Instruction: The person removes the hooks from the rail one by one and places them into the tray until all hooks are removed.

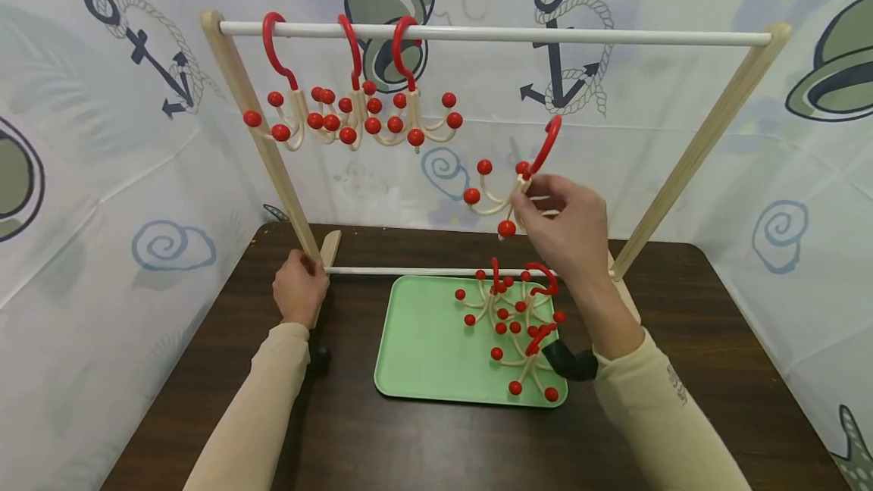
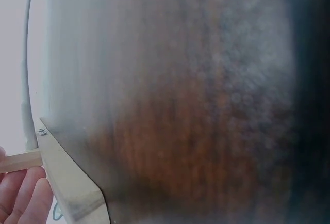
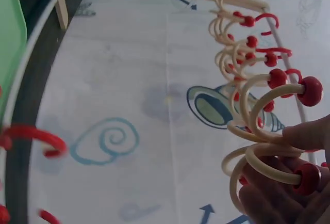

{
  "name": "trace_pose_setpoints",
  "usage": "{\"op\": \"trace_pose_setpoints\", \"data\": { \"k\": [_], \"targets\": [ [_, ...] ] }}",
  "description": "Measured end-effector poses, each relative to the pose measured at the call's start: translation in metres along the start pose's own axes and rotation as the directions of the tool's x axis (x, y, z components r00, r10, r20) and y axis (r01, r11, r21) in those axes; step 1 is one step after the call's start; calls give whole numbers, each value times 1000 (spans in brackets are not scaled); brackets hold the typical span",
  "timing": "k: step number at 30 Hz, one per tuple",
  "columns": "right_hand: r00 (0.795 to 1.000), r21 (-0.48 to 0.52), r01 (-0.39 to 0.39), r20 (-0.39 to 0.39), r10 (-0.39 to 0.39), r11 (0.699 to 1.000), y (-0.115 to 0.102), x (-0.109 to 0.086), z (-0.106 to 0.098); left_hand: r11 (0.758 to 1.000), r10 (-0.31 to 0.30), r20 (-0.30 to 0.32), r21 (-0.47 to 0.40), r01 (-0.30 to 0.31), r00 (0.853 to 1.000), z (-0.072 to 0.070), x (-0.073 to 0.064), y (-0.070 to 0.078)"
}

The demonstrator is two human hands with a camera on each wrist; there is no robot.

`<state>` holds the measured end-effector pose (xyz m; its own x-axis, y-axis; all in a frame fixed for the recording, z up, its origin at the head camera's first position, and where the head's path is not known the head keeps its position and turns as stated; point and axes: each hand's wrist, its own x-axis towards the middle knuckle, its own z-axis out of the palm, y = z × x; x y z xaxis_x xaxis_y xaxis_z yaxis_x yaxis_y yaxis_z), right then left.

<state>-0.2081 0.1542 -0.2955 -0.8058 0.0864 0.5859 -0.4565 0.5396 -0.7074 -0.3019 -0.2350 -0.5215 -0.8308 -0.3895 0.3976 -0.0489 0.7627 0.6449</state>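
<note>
My right hand (image 1: 569, 229) pinches a small multi-armed hanger (image 1: 505, 199) by its stem. Its red hook tilts up to the right, below the white top rod (image 1: 505, 34) of a wooden rack. In the right wrist view, curved cream arms with red balls on the held hanger (image 3: 270, 105) spread beside the fingers. At the rack's lower left, my left hand (image 1: 300, 288) grips the wooden side post (image 1: 269, 165); the left wrist view shows its curled fingers (image 2: 33, 201) around the wood. Several like hangers (image 1: 355, 116) hang from the left half of the rod.
A green tray (image 1: 423, 347) lies on the dark wooden table (image 1: 382, 449), with several more hangers (image 1: 525, 309) on its right side. A white lower rod (image 1: 395, 271) runs behind the tray. The right post (image 1: 696, 157) slants up to the rod. Patterned cloth (image 1: 736, 195) hangs behind.
</note>
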Motion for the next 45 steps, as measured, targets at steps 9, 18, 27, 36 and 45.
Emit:
{"op": "trace_pose_setpoints", "data": {
  "k": [9,18,27,36,45],
  "targets": [
    [978,41,-205,51,203,978,19,-92,26,1000,8,7,2,-8,1000,1,0,1],
    [980,-5,-197,19,197,980,40,-161,66,1000,0,-9,5,0,1000,4,1,-2],
    [974,-78,-225,4,226,971,66,-192,87,1000,-5,2,4,5,1000,3,0,0],
    [999,-228,26,-35,-35,973,84,-200,101,1000,0,-5,3,0,1000,1,-2,-2],
    [996,-329,-17,74,44,944,88,-208,106,1000,-3,-3,7,3,1000,2,0,0]
  ]
}}
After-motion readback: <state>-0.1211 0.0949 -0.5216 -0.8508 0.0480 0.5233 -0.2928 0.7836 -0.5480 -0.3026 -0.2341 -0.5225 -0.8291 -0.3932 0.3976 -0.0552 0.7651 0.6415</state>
